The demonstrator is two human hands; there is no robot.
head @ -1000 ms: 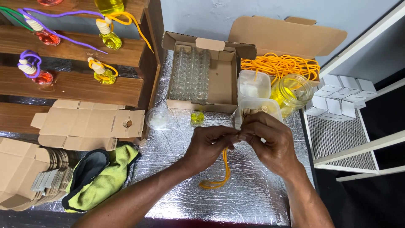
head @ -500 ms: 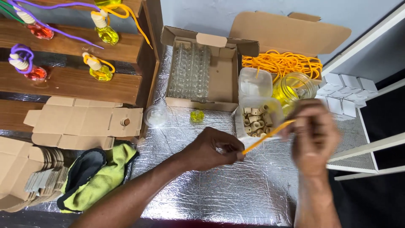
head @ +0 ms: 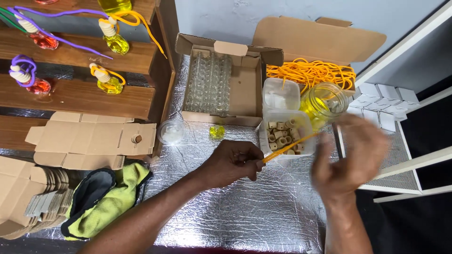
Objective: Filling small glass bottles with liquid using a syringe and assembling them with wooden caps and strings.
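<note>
left hand (head: 232, 162) pinches orange cord (head: 288, 146); blurred right hand (head: 349, 155) seemingly pulls it.

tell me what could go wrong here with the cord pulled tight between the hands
1. The orange cord runs taut from the left hand over the tub of wooden caps; a snag might tip it.
2. The right hand moves fast beside the open jar of yellow liquid and could knock it over.

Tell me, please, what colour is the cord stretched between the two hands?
Orange; the cord shows best in the head view, pinched in the left hand.
</note>
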